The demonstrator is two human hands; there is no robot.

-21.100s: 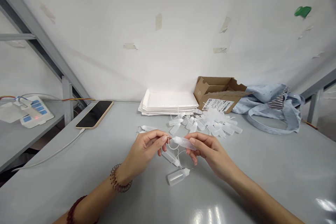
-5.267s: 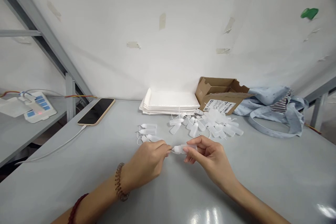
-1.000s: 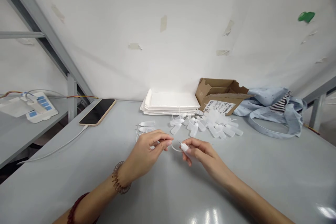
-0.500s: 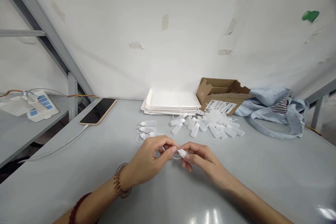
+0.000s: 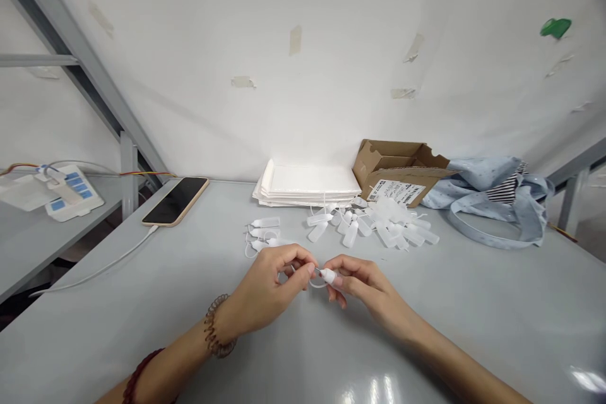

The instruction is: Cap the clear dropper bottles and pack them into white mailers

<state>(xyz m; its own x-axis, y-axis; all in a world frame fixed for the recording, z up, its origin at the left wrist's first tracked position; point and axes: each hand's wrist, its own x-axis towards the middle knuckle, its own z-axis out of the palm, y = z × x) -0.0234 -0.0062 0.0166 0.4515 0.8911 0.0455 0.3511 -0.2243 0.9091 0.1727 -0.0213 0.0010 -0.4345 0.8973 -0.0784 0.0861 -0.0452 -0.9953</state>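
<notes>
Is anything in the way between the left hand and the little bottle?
Nothing that I can see. The left hand is pinching right at the bottle's thin tip, and the right hand holds it. The other bottles lie behind the hands.

My view is bright and evenly lit, with streaks of glare at the near edge of the table (image 5: 284,353) and another toward its near right corner. I see soft shadows under the right forearm (image 5: 445,347) and across the wall (image 5: 331,113). The heaped bottles (image 5: 389,211) look washed out; wide-angle stretch warps my frame's edges.
</notes>
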